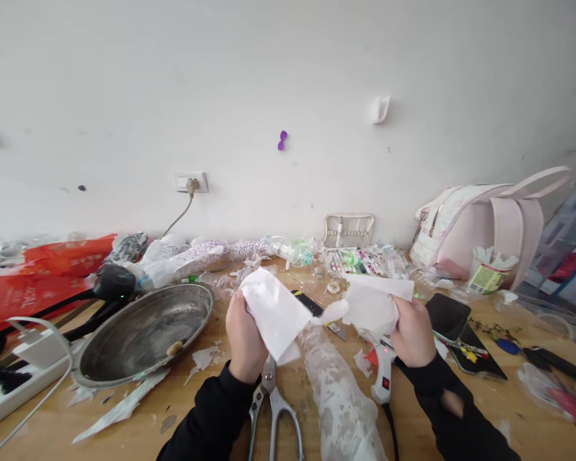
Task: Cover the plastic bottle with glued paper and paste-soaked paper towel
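My left hand [246, 336] is closed on a white sheet of thin paper [276, 310] that hangs at a slant. Another white piece of paper [372, 307] is pinched in my right hand [415, 330]. A twisted white strip [333, 312] lies between the two sheets; whether it joins them I cannot tell. Below the paper, a long form wrapped in patchy white paper [340, 390] points away from me. Metal scissors [271, 390] rest beneath my left wrist. A white glue gun [383, 371] lies beside my right hand, its red light on. Behind the paper is a partly hidden utility knife [338, 330].
At the left are a metal basin [148, 333] with a small brown lump in it, a power strip [24, 384] and red bags [72, 256]. Bottles and clutter line the wall. A phone [448, 317], a cup of white strips [487, 276] and a pink backpack [480, 224] are at the right.
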### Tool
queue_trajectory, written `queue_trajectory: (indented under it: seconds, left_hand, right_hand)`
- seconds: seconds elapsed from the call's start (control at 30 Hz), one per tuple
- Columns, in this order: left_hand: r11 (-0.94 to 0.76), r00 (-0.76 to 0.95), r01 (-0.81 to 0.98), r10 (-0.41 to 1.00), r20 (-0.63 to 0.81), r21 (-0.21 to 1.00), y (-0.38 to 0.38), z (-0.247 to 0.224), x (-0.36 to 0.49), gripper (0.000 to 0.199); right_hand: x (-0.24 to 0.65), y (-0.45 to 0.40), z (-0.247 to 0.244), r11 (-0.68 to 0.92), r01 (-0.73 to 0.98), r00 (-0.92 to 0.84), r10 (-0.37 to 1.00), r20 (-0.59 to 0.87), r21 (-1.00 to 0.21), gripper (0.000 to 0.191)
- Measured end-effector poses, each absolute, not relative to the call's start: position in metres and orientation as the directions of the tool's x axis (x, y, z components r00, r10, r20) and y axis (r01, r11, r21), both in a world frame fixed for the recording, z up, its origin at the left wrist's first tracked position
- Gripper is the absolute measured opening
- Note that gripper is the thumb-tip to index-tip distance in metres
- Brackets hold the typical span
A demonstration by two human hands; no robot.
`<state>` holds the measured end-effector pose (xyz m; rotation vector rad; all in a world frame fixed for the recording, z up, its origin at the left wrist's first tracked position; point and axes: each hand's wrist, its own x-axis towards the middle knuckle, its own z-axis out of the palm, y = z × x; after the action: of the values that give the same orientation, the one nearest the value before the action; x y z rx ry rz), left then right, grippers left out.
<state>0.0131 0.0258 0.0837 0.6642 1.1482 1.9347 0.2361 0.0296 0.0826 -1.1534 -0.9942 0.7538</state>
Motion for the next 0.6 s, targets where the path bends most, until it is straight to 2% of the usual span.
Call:
queue_trajectory:
  seconds: [0.07, 0.1, 0.13, 0.17, 0.2, 0.27, 0.33, 0.37, 0.4, 0.43, 0.47, 0.53, 0.6]
  left_hand:
    - [-0.278, -0.510, -0.417, 0.860, 0.030, 0.865, 0.025, 0.086, 0.007, 0.025]
    - [-0.231, -0.394, -0.454, 0.918, 0.038, 0.860, 0.024, 0.087, 0.004, 0.031]
    - [-0.152, -0.226, -0.475, 0.973, 0.047, 0.867, 0.023, 0.087, 0.000, 0.039]
    - [-0.010, 0.101, -0.463, 0.993, 0.064, 0.886, 0.021, 0.087, -0.005, 0.047]
    - [0.120, 0.448, -0.373, 0.892, 0.066, 0.920, 0.020, 0.087, -0.009, 0.054]
    - [0.203, 0.709, -0.209, 0.706, 0.005, 0.957, 0.016, 0.087, -0.015, 0.056]
    - [0.206, 0.829, 0.018, 0.543, -0.130, 0.978, 0.013, 0.087, -0.017, 0.036]
    - [0.172, 0.869, 0.209, 0.420, -0.263, 0.963, 0.013, 0.088, -0.016, 0.025]
    - [0.140, 0.857, 0.325, 0.374, -0.354, 0.935, 0.013, 0.089, -0.013, 0.017]
    - [0.112, 0.841, 0.385, 0.366, -0.398, 0.916, 0.013, 0.089, -0.010, 0.023]
    - [0.077, 0.830, 0.399, 0.395, -0.395, 0.914, 0.014, 0.089, -0.007, 0.038]
    - [0.006, 0.827, 0.291, 0.500, -0.255, 0.957, 0.016, 0.089, -0.002, 0.065]
    - [-0.060, 0.839, 0.154, 0.536, -0.098, 0.986, 0.015, 0.090, 0.001, 0.074]
  right_hand:
    - [0.246, 0.029, 0.083, 0.273, 0.086, 0.378, 0.881, 0.285, -0.958, 0.013]
    - [0.249, 0.029, 0.081, 0.280, 0.119, 0.366, 0.879, 0.304, -0.953, 0.017]
    - [0.252, 0.028, 0.080, 0.286, 0.142, 0.351, 0.880, 0.319, -0.948, 0.023]
    - [0.253, 0.028, 0.077, 0.291, 0.155, 0.333, 0.884, 0.327, -0.944, 0.028]
    - [0.252, 0.028, 0.075, 0.290, 0.155, 0.309, 0.894, 0.326, -0.944, 0.031]
    - [0.246, 0.027, 0.072, 0.264, 0.119, 0.235, 0.929, 0.286, -0.957, 0.027]
    - [0.236, 0.025, 0.073, 0.196, 0.049, 0.141, 0.969, 0.201, -0.979, 0.018]
    - [0.229, 0.022, 0.075, 0.149, 0.010, 0.088, 0.985, 0.149, -0.989, 0.021]
    - [0.223, 0.019, 0.078, 0.099, -0.027, 0.035, 0.995, 0.098, -0.995, 0.026]
    - [0.217, 0.015, 0.081, 0.051, -0.058, -0.018, 0.998, 0.052, -0.997, 0.031]
    - [0.212, 0.010, 0.084, 0.008, -0.082, -0.068, 0.998, 0.014, -0.997, 0.034]
    - [0.205, 0.001, 0.090, -0.065, -0.122, -0.165, 0.985, -0.044, -0.990, 0.038]
    - [0.199, -0.006, 0.093, -0.124, -0.155, -0.246, 0.966, -0.083, -0.980, 0.037]
